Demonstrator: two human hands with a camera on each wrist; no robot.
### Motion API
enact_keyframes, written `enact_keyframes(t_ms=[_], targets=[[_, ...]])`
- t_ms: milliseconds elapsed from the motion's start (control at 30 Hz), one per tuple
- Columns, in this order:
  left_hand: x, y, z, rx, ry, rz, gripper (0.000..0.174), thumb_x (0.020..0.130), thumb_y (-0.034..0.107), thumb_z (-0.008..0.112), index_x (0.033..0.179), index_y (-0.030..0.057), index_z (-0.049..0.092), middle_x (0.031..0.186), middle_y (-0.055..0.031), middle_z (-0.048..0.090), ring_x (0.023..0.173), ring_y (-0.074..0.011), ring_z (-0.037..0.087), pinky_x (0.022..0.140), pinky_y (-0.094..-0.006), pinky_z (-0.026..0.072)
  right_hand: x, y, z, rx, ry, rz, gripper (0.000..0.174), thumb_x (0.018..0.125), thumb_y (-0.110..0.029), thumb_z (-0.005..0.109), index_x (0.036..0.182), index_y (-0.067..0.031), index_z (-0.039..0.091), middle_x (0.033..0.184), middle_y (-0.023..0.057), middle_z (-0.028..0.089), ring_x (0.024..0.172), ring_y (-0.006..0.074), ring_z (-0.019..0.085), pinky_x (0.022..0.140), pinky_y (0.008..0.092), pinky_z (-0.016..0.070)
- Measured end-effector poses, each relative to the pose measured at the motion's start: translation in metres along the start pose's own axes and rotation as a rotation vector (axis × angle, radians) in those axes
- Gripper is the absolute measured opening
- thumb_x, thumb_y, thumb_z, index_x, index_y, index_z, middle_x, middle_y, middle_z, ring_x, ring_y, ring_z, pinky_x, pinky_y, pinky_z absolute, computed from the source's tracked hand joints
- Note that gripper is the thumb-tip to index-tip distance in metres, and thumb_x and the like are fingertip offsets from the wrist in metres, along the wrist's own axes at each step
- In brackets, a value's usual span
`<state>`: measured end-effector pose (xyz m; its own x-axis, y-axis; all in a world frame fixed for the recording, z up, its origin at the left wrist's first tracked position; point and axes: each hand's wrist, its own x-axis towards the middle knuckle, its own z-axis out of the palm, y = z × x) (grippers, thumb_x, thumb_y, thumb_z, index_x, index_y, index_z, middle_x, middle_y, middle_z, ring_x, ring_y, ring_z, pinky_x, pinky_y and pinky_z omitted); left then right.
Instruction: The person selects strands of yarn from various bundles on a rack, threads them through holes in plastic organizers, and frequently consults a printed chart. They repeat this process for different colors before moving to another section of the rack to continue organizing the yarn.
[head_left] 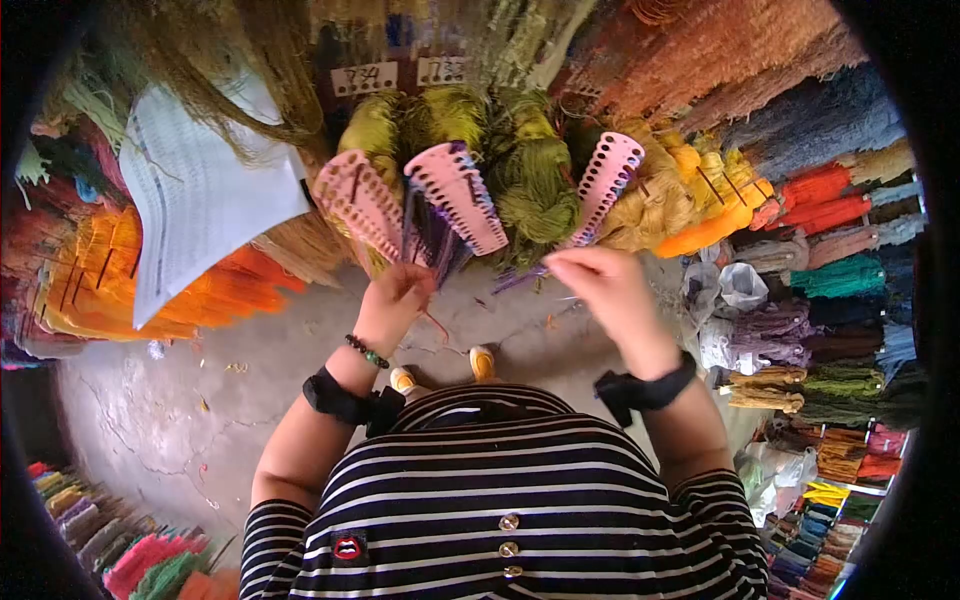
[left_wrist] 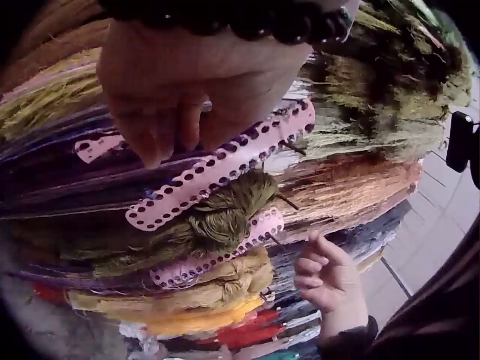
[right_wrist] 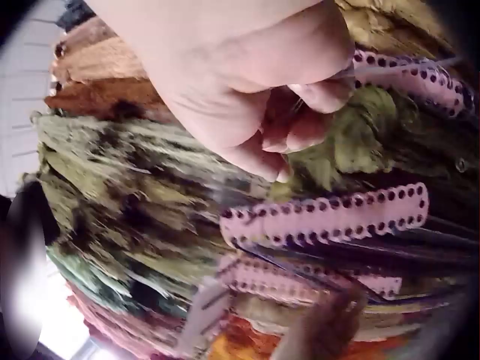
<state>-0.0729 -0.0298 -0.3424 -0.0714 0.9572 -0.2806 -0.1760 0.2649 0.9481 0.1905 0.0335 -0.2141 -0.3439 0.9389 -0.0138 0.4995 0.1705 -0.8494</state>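
Observation:
Three pink punched cards hang in front of me with purple and blue threads looped in their holes: a left card (head_left: 352,190), a middle card (head_left: 457,197) and a right card (head_left: 610,172). My left hand (head_left: 398,292) is at the lower end of the left card, its fingertips pinching dark bluish threads (right_wrist: 281,264) strung from the cards. Close below the right card, my right hand (head_left: 608,285) has its fingers curled and pinches a thin pale thread (right_wrist: 409,65). An olive-green yarn skein (head_left: 540,190) hangs between the middle and right cards.
Yellow-green skeins (head_left: 455,115) hang behind the cards under number tags (head_left: 365,78). A printed paper sheet (head_left: 205,190) hangs at the left, over orange yarn (head_left: 85,265). More yarn racks line the right, with clear plastic bags (head_left: 742,287). Cracked concrete floor (head_left: 210,400) lies below.

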Motion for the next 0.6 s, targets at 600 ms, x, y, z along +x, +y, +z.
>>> enact_keyframes(t_ms=[600], targets=[[0.052,-0.02,0.099,0.154,0.58,0.333,0.02,0.085,0.008,0.071,0.092,0.0004,0.054,0.078,-0.0029,0.06,0.068,-0.0081,0.053,0.06,-0.0231,0.0438,0.025,0.067,-0.006,0.177,-0.361,0.107,0.023,0.089,-0.021,0.066,0.101,-0.0025,0.073,0.071,-0.0018,0.064,0.057,0.0049,0.051,0.053,0.0206,0.0409]])
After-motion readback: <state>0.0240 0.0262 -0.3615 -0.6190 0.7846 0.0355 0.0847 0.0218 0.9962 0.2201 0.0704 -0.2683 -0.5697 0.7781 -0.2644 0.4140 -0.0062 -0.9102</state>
